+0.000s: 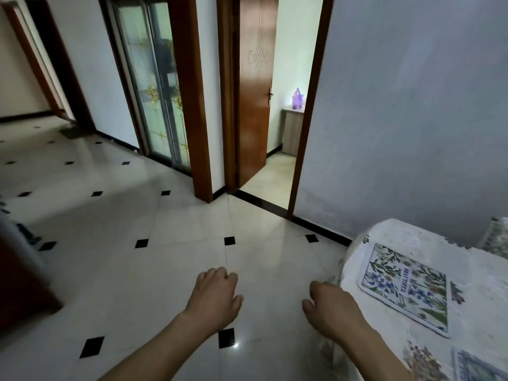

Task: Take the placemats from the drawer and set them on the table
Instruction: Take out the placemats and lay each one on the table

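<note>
Left hand [217, 295] and right hand [332, 306]: fingers loosely curled, slightly apart, both empty; placemat [406, 287] on table [398, 232] just right of right fingertips.

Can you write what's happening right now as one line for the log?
left hand: empty, over floor | right hand: empty, beside table | placemat: flat on table | drawer: not seen

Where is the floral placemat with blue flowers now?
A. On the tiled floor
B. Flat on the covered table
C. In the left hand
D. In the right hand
B: the floral placemat lies flat on the table; left hand and right hand hold nothing.
</note>
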